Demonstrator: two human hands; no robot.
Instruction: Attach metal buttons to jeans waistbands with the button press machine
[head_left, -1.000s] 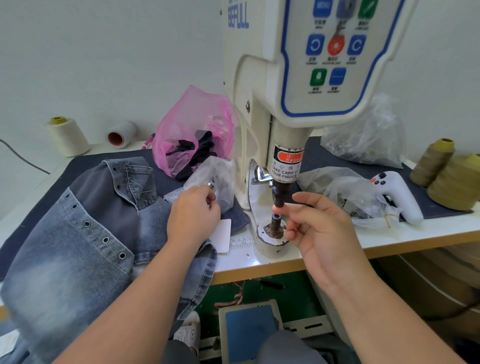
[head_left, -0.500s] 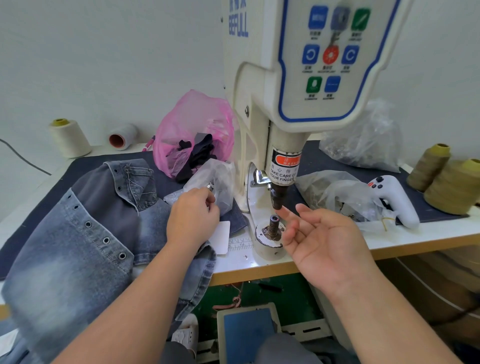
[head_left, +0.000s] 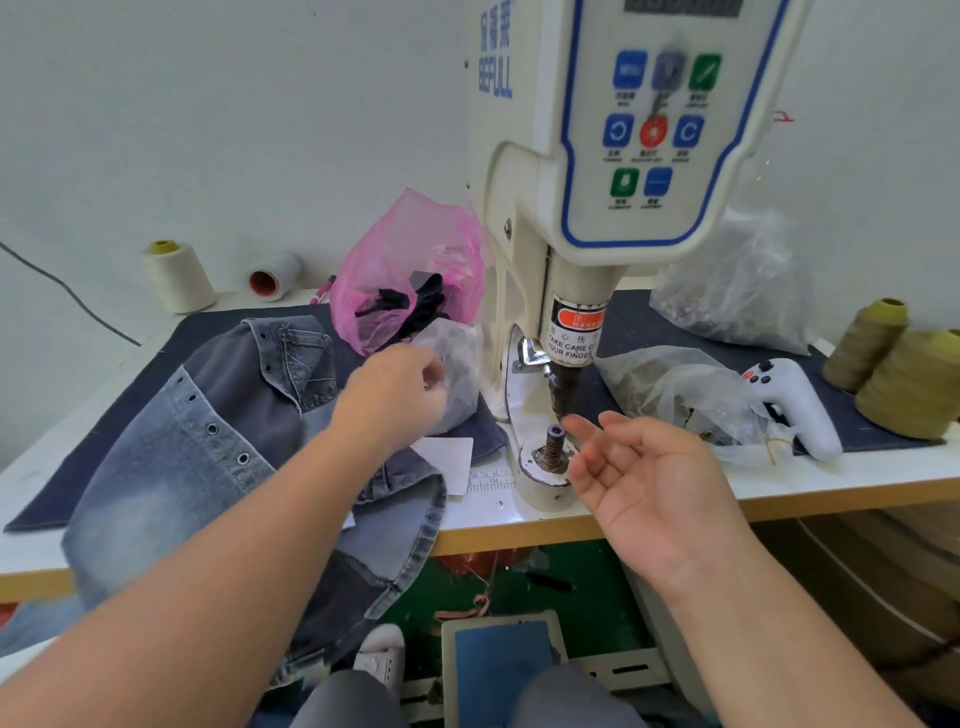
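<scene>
Left hand (head_left: 395, 395) reaching into clear bag (head_left: 452, 364), fingers blurred — grip unclear. Right hand (head_left: 649, 483) hovering open, empty, beside lower die (head_left: 553, 441) — keeping clear of punch (head_left: 563, 384).

Faded blue jeans (head_left: 171, 467) (grey panels), pink bag (head_left: 415, 260)

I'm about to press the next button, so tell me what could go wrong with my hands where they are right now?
Your right hand lies open with its fingertips close beside the lower die, under the punch; a pedal tap could pinch them. Your left hand is blurred at the clear bag, so a fumbled button seems possible.
</scene>
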